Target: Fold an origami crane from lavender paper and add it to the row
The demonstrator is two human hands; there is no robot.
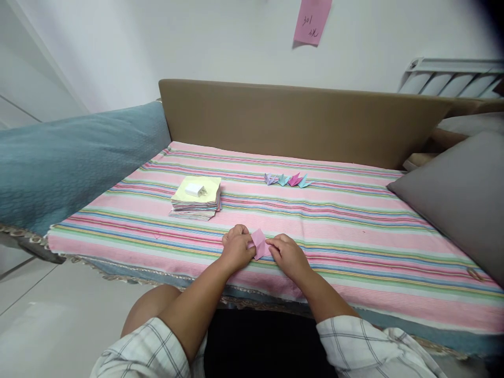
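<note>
A small folded piece of pink paper (259, 243) lies between my hands, close to the front of the striped cloth (334, 226). My left hand (238, 248) is closed on its left side, with the thumb pressed against the paper. On the right edge, my right hand (288, 254) pinches the paper between thumb and forefinger. The exact folds are too small to make out. Beyond my hands stands a row of folded paper cranes (295, 180) in lilac, turquoise and pink.
A stack of square paper (196, 202) lies at the left with a white plug adapter (195, 189) on top. A grey cushion (457, 194) leans at the right. A brown backrest (275, 118) runs behind, and a blue-covered armrest (86, 152) bounds the left.
</note>
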